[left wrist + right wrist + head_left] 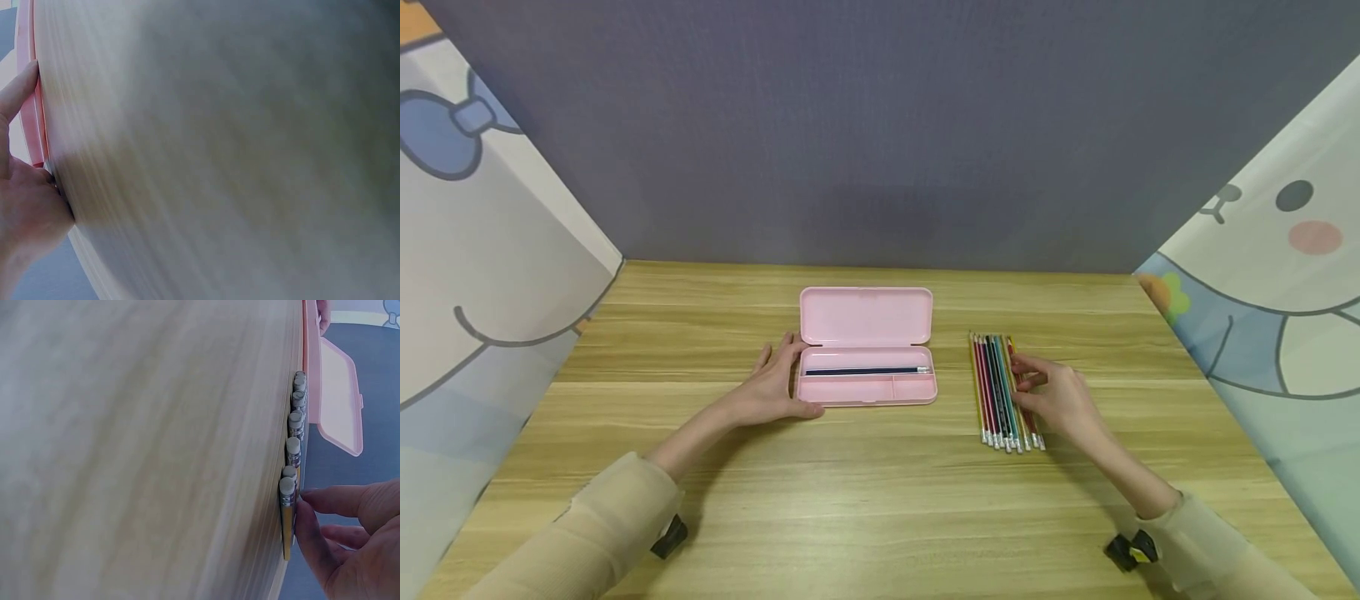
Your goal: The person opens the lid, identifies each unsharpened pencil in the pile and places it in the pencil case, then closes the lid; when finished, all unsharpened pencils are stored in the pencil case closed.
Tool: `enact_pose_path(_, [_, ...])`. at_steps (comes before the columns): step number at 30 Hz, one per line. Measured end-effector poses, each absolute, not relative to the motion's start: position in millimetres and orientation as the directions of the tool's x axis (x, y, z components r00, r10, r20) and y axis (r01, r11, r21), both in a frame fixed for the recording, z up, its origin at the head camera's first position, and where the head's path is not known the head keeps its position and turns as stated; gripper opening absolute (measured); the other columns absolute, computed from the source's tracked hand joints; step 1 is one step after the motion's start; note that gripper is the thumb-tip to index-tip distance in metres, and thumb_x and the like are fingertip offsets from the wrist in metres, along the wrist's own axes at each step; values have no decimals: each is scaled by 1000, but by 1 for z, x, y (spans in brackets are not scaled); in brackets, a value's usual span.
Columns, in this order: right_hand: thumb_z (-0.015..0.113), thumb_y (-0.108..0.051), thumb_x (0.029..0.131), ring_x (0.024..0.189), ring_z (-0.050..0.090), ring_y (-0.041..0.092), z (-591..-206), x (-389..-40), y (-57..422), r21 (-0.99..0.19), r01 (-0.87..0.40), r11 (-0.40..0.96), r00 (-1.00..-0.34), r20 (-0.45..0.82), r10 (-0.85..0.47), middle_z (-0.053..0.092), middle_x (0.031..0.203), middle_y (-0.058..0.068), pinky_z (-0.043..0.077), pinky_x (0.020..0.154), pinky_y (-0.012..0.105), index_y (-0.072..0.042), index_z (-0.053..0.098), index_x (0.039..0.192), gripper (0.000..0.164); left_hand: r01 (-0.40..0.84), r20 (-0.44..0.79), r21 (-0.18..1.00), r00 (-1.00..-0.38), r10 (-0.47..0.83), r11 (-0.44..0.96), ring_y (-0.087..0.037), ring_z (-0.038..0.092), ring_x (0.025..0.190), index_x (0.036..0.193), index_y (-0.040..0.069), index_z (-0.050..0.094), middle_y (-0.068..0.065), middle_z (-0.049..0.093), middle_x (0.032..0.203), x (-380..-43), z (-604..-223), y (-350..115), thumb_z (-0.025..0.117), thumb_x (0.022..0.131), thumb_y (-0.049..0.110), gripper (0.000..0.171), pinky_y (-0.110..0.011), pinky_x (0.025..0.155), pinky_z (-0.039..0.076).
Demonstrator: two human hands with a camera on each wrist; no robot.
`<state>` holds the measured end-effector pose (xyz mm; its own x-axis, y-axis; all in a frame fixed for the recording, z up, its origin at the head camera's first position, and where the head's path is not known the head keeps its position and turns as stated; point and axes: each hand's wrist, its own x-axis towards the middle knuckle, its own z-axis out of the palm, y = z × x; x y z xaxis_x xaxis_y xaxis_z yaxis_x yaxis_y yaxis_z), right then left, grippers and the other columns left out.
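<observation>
A pink pencil case (846, 390) lies open on the table, its lid (867, 317) folded back. One dark pencil (861, 371) with a white eraser is in its long compartment. My left hand (771, 392) holds the case's left end, thumb along the near edge and fingers towards the hinge side. To the right, several pencils (998, 400) in various colours lie side by side, eraser ends towards me. My right hand (1060, 400) is at the right side of this row, thumb and finger pinching at a pencil (287, 515) there. Its other fingers are bent.
The wood-grain table (880, 500) meets a dark grey panel (880, 150) at the back. Walls with cartoon prints (497, 250) stand at both sides. Dark devices (670, 537) sit under both sleeves near the wrists.
</observation>
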<state>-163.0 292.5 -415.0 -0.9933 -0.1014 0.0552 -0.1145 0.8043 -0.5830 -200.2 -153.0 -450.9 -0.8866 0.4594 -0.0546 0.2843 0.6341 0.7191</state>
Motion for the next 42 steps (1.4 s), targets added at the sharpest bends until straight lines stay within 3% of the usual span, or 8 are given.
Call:
enact_pose_path(3, [79,1,83,91,76,27,-414,-163,292,-582,-102,807,-995,42,-95,74,121,22,52,64,15,5,60,139,60,286,-54,720,-885,462,632,-44,-2,161,148,6,33,-30,16,169,-200,-451,-153,88,76,39,97,-63,128,-10])
enact_pose_path(17, [77,1,84,89,76,27,-410,-162,289,-559,-80,825,-996,8,-91,72,125,23,46,51,21,6,58,140,60,291,-49,719,-885,463,631,-44,-2,161,147,7,34,-29,18,169,-200,-451,-153,88,76,40,95,-64,128,-10])
enact_pose_path(36, [78,-2,84,74,76,20,-409,-162,290,-528,-114,841,-993,54,-101,79,102,21,37,43,22,4,63,136,54,291,-50,720,-884,465,630,-44,-2,161,147,7,34,-28,18,170,-201,-450,-153,88,76,40,95,-64,128,-10])
enact_pose_path(42, [76,-1,84,65,72,14,-411,-162,290,-527,-135,839,-991,72,-115,78,106,22,35,41,22,6,64,134,51,284,-55,727,-884,465,626,-44,-3,161,147,7,33,-29,16,170,-200,-450,-153,89,76,39,96,-64,128,-10])
